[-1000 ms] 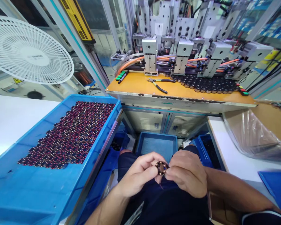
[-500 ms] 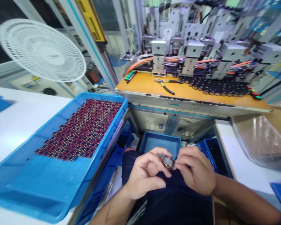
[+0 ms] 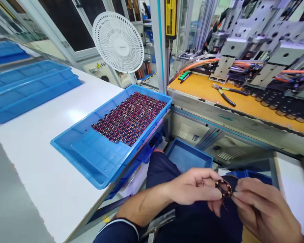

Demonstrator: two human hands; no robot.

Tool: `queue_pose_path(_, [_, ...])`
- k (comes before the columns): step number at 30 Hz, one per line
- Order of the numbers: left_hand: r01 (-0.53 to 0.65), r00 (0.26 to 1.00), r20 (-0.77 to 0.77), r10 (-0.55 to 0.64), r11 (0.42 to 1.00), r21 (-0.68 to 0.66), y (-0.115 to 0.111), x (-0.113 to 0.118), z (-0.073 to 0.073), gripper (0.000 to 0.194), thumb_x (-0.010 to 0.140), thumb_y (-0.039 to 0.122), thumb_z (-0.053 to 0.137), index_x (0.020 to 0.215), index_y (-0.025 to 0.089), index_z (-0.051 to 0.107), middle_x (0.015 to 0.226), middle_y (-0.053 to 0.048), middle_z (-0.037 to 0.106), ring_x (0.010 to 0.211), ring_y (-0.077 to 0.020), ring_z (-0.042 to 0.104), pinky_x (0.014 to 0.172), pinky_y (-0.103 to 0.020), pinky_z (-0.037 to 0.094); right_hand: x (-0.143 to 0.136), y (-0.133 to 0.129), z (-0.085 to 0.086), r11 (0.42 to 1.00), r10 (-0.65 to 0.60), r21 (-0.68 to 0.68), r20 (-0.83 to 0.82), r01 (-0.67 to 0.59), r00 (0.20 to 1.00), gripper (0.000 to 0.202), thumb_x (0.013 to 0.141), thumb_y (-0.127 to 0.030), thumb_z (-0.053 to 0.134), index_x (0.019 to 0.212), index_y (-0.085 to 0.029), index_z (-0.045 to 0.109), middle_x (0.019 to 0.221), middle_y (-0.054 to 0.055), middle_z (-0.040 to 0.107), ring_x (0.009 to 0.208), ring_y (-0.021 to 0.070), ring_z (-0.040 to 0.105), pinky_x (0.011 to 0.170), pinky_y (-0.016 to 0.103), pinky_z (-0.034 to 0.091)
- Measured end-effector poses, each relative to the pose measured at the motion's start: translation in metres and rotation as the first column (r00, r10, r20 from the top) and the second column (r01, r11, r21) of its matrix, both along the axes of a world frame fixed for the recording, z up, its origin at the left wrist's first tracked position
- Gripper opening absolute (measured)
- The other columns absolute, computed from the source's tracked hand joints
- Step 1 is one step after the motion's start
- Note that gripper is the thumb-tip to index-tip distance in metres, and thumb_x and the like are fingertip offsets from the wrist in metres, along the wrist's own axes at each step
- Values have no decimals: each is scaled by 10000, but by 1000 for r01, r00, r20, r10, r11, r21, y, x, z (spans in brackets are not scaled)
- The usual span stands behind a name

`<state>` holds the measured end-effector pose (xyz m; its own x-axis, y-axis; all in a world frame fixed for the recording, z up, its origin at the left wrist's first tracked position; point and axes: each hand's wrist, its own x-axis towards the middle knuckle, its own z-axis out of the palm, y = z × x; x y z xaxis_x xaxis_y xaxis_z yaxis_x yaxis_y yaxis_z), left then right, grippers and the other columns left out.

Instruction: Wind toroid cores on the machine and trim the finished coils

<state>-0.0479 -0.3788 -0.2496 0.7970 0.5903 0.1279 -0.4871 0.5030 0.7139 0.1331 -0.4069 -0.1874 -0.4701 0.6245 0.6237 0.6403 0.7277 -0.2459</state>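
Observation:
My left hand (image 3: 197, 189) pinches a small wound motor stator (image 3: 224, 188) between thumb and fingers, above my lap. The stator is a dark ring with copper-coloured windings around its open middle, its face turned up towards me. A thin wire end hangs below it. At the ring's right edge, the fingertips of my right hand (image 3: 263, 206) are pressed together; what they pinch, perhaps a fine wire, is too small to make out. To the left, a blue tray (image 3: 91, 168) holds closely packed rows of small dark parts (image 3: 131, 116) with red and pale tips.
A white fan (image 3: 119, 42) stands behind the tray on the white table (image 3: 35, 162). Pliers (image 3: 226, 94) and several black cylindrical parts (image 3: 281, 101) lie on the orange bench (image 3: 200, 87) under the machine. Another blue tray (image 3: 190, 155) sits low beyond my knees. Stacked blue trays (image 3: 32, 87) stand far left.
My view has swung left. The stator has turned from edge-on to face-up, and my left thumb has closed onto it. My right fingers remain at its right edge.

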Motion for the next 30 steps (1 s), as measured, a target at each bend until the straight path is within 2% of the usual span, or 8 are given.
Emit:
queue_pose_path(6, [-230, 971, 74, 227, 973, 34, -3, 1, -1, 345, 832, 323, 749, 1095, 194, 568, 736, 21, 670, 631, -112, 712, 584, -192, 538, 0, 3, -3, 990, -77, 120, 34, 72, 996, 212, 1012, -270, 512, 840, -192, 609, 789, 35, 623, 696, 123, 625, 642, 229, 507])
queue_pose_path(8, [-284, 955, 107, 278, 958, 45, -3, 0, 1, 350, 789, 263, 792, 1062, 195, 584, 887, -16, 681, 719, -125, 733, 624, -207, 559, -2, 4, -1, 989, -102, 112, 17, 100, 995, 166, 1011, -249, 511, 887, -182, 597, 825, 42, 620, 732, 120, 628, 661, 219, 505])
queue_pose_path(11, [-373, 923, 128, 363, 926, 62, -2, -4, 9, 363, 659, 215, 880, 898, 176, 610, 1098, -67, 642, 941, -199, 728, 786, -319, 590, -5, 5, 3, 991, -115, 60, -22, 117, 993, 121, 1004, -229, 508, 919, -190, 585, 826, 37, 620, 724, 123, 632, 628, 218, 504])
queue_pose_path(15, [-376, 909, 171, 379, 925, -52, -1, -6, 15, 476, 577, 295, 928, 895, 201, 585, 989, -64, 702, 1186, -292, 639, 944, -428, 523, -8, 8, 12, 996, -28, 78, -34, 30, 999, 140, 1009, -231, 500, 895, -206, 578, 765, 17, 626, 659, 119, 641, 585, 222, 514])
queue_pose_path(18, [-232, 963, 109, 244, 966, -112, -1, -1, 9, 522, 651, 446, 870, 1018, 174, 618, 986, -88, 717, 1000, -229, 708, 856, -334, 529, -7, 10, 21, 990, 56, 126, 6, -57, 998, 191, 1028, -241, 480, 862, -212, 570, 712, -1, 632, 601, 102, 638, 553, 208, 515])
queue_pose_path(21, [24, 998, 67, -17, 995, -98, 0, 3, 2, 534, 722, 589, 761, 947, 121, 638, 748, -51, 695, 618, -144, 687, 599, -239, 506, -5, 10, 26, 985, 112, 129, 50, -118, 992, 232, 1042, -239, 459, 837, -212, 563, 696, -9, 630, 591, 86, 638, 560, 188, 513])
queue_pose_path(22, [61, 996, 68, -56, 995, -82, 0, 3, 1, 525, 730, 597, 750, 918, 122, 628, 681, -32, 679, 559, -136, 668, 555, -227, 491, -4, 10, 26, 984, 118, 128, 55, -125, 991, 228, 1042, -237, 459, 842, -210, 564, 701, -9, 628, 597, 83, 638, 571, 186, 514])
queue_pose_path(30, [-222, 974, 59, 220, 975, 27, -3, -3, 7, 309, 823, 290, 764, 1023, 181, 556, 700, 23, 667, 647, -106, 708, 624, -189, 527, -3, 7, 17, 989, 8, 146, 37, -14, 999, 126, 1016, -200, 488, 925, -179, 573, 792, 25, 637, 680, 110, 647, 638, 209, 517])
